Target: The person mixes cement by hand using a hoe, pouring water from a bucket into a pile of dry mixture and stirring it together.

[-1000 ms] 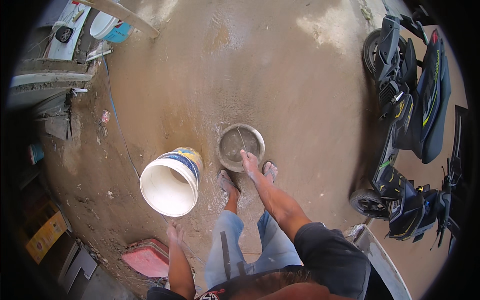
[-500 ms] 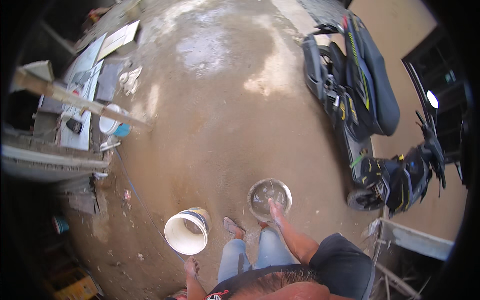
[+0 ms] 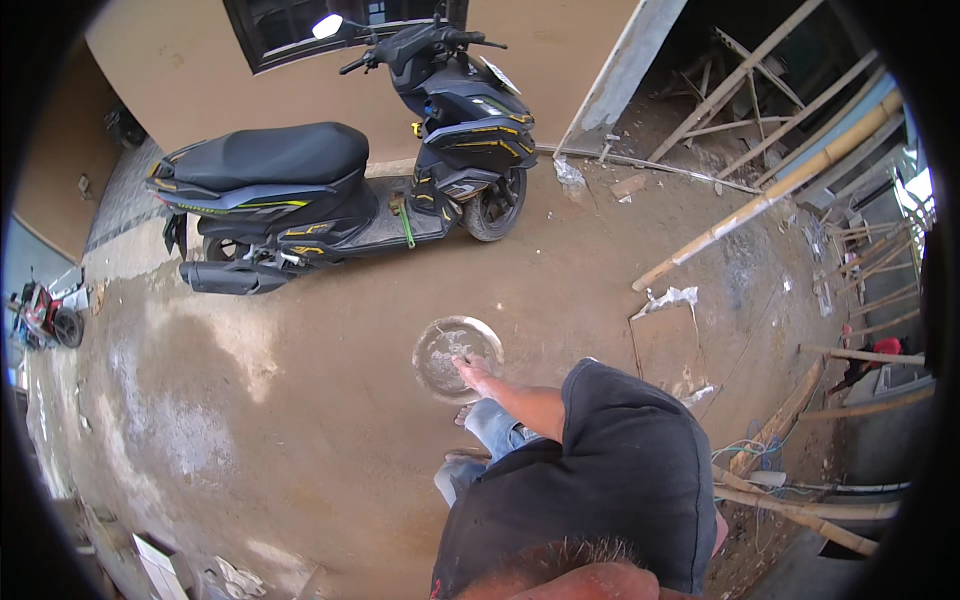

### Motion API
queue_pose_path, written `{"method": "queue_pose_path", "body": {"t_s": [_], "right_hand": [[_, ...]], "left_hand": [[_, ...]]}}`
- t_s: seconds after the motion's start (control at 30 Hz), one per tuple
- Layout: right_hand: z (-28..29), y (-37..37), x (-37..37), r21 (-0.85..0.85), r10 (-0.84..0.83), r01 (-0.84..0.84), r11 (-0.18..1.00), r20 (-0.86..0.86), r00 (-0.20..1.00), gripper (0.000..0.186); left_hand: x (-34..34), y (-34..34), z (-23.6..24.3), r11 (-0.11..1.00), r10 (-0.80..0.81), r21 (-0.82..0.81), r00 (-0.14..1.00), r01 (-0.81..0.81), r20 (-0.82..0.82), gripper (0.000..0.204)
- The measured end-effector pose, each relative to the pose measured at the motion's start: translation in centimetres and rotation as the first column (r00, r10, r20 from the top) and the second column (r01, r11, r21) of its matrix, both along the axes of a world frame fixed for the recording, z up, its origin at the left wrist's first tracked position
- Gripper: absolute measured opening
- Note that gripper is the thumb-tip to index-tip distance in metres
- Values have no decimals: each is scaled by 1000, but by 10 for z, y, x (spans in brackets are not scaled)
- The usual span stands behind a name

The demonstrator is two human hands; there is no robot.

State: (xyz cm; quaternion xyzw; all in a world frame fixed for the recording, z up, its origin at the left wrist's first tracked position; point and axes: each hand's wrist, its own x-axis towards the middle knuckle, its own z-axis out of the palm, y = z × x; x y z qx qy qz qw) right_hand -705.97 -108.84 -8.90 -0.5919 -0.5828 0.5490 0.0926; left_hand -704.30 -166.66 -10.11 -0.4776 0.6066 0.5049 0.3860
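Note:
A round basin [image 3: 487, 334] with a pale rim rests on the ground in front of my feet, with wet grey mix inside. My right hand [image 3: 472, 372] reaches over the near side of the basin, with its fingers closed and pointing down at the mix. Too little shows to tell what they grip. My left hand is out of view. Both feet stand just to the near side of the basin.
Beyond the basin, a dark scooter [image 3: 270, 160] is parked along a tan wall [image 3: 180, 60]. Long bamboo poles [image 3: 770, 190] lean at the right. A flat board [image 3: 668, 345] lies on the ground. At the far left stands a red motorbike [image 3: 50, 315].
My view has swung to the right, so the scooter now lies ahead. The white bucket and my left hand have gone out of view. My right hand stays at the basin.

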Motion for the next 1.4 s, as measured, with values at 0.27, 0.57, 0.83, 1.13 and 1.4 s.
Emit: {"method": "queue_pose_path", "body": {"t_s": [0.27, 0.57, 0.83, 1.13, 1.4], "right_hand": [[34, -13, 73, -102, -674, 675, 731, -263, 690, 33], [-34, -33, 239, -23, -921, 921, 388, -12, 388, 33], [-54, -89, 368, -70, -957, 955, 288, 8, 289, 33], [-61, -122, 441, -43, -958, 970, 238, 153, 242, 43], [-70, -88, 473, -148, -993, 985, 84, 66, 95, 43]], "left_hand": [[-175, -26, 14, 979, -201, 0, 964, 204, -176, 53], [-249, 61, 75, 890, -453, -79, 849, 450, -273, 50], [-249, 124, 81, 769, -639, -127, 744, 627, -194, 57], [-187, 235, 113, 567, -822, -146, 547, 811, -156, 59], [-152, 306, 90, 556, -831, -111, 546, 824, -106, 59]]}}
